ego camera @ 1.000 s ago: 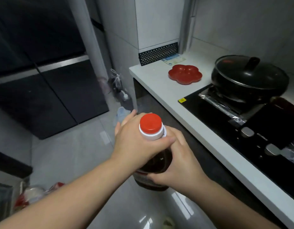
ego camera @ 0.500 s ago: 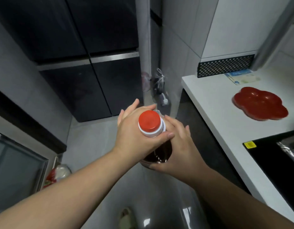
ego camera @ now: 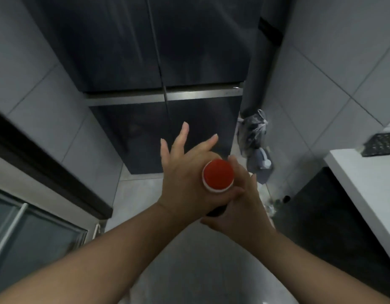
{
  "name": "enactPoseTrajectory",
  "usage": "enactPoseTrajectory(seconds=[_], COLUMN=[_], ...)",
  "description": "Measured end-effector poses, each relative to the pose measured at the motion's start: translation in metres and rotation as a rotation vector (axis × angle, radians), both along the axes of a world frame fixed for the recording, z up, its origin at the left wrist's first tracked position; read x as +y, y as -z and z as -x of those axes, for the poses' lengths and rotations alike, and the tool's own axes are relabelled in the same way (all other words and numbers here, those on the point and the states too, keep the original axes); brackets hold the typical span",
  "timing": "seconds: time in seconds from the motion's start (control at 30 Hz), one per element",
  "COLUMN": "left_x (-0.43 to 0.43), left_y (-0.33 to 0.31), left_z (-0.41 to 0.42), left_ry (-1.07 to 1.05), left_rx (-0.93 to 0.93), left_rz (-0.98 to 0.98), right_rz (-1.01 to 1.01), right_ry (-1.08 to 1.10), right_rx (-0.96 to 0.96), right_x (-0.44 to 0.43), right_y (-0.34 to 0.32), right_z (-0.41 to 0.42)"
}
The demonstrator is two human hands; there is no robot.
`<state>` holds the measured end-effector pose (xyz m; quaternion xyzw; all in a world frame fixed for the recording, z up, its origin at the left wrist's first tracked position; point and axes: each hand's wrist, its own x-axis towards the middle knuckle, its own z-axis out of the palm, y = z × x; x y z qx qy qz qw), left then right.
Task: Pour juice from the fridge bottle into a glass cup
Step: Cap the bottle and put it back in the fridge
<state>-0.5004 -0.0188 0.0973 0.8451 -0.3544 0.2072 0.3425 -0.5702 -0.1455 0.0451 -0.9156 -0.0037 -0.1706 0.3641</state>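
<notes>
Nearest the camera, both forearms reach forward, out over the tiled floor (ego camera: 141, 194). The right hand (ego camera: 240, 211) wraps the dark body of the red-capped bottle (ego camera: 218, 176) from the right side, fingers curled around it. The left hand (ego camera: 183, 183) is at the neck: its thumb hooks across just under the cap, while its fingers (ego camera: 183, 137) fan out straight, off the bottle. The bottle stands upright in mid-air, cap on, well apart from the white counter (ego camera: 365, 178), whose near left corner shows at the right edge. Beyond the hands is the dark fridge (ego camera: 163, 62), doors closed. A knotted plastic bag (ego camera: 252, 128) hangs beside its lower right corner.
</notes>
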Motion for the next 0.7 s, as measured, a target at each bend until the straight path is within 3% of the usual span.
enactPoseTrajectory(seconds=[0.5, 0.7], left_x=[0.015, 0.025], left_y=[0.033, 0.049], left_z=[-0.253, -0.334], left_ry=[-0.358, -0.368], left_rx=[0.184, 0.206], left_rz=[-0.082, -0.06], right_rz=[0.055, 0.137], right_ry=[-0.321, -0.407], right_rx=[0.151, 0.208], right_x=[-0.008, -0.009], right_y=[0.04, 0.053], right_z=[-0.288, -0.37])
